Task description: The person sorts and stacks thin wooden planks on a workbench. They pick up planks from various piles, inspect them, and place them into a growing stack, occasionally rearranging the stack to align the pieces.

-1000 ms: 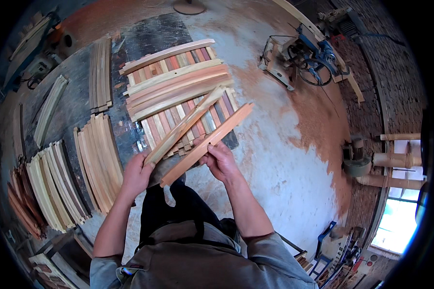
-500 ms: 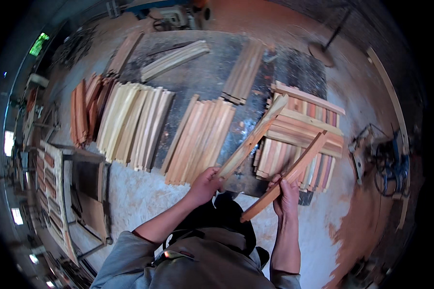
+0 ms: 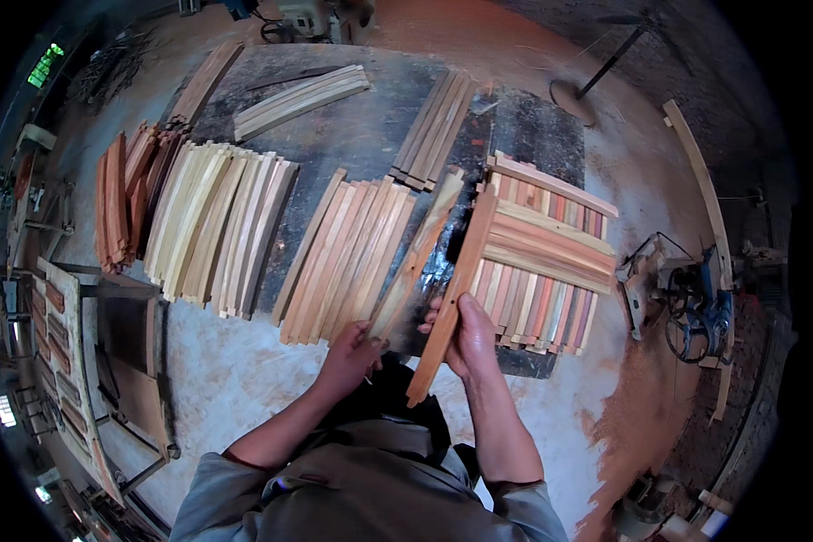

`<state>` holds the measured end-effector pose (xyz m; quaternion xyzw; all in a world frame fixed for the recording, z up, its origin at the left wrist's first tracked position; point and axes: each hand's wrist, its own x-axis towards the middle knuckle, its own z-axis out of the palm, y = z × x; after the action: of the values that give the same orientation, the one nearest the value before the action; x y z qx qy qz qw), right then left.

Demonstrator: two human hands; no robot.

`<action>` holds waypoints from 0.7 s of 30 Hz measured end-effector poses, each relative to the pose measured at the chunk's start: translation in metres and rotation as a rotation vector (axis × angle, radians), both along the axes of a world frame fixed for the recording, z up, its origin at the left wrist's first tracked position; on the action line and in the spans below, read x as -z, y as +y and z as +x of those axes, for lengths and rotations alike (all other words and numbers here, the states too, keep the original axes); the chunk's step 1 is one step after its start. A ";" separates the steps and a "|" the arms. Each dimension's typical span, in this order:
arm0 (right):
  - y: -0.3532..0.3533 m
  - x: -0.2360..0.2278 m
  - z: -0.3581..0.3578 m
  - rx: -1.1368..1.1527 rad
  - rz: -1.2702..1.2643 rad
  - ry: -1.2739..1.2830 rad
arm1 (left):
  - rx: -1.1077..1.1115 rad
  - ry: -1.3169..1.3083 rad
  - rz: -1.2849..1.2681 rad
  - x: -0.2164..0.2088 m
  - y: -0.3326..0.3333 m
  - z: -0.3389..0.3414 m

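In my right hand (image 3: 468, 339) is a reddish-brown wooden strip (image 3: 465, 262), gripped below its middle, with the fingers wrapped round it. Its upper end reaches the left edge of a crosswise stack of strips (image 3: 551, 248). My left hand (image 3: 350, 357) pinches the near end of a paler, knotty wooden strip (image 3: 415, 262). That strip slants away from me, just right of a row of pinkish strips (image 3: 348, 257) laid side by side. Whether its whole length rests on the dark table (image 3: 330, 167) I cannot tell.
Pale strips (image 3: 221, 226) and reddish strips (image 3: 122, 203) lie at the table's left. Brown strips (image 3: 432, 131) and a small pale bundle (image 3: 303, 101) are farther back. A wooden frame rack (image 3: 86, 361) stands at the left, a blue machine (image 3: 700, 312) at the right.
My left hand has lowered the pale strip leftward beside the pinkish row. The reddish-brown strip in my right hand has swung left and stands steeper. The view has shifted a little.
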<state>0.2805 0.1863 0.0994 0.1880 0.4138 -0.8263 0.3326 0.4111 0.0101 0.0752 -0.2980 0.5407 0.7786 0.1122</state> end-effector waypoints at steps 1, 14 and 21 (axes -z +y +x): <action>-0.001 0.002 0.000 -0.003 0.007 -0.004 | 0.007 -0.004 -0.015 -0.002 0.000 -0.001; -0.031 0.022 -0.005 0.060 -0.286 -0.151 | 0.098 -0.006 -0.161 0.003 -0.007 0.007; -0.046 0.031 0.002 0.012 -0.254 -0.073 | 0.301 0.177 -0.491 0.023 -0.008 0.019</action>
<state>0.2828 0.1405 0.0689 0.1770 0.2923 -0.8666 0.3636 0.4302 0.0021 0.0519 -0.1639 0.7584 0.6224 0.1033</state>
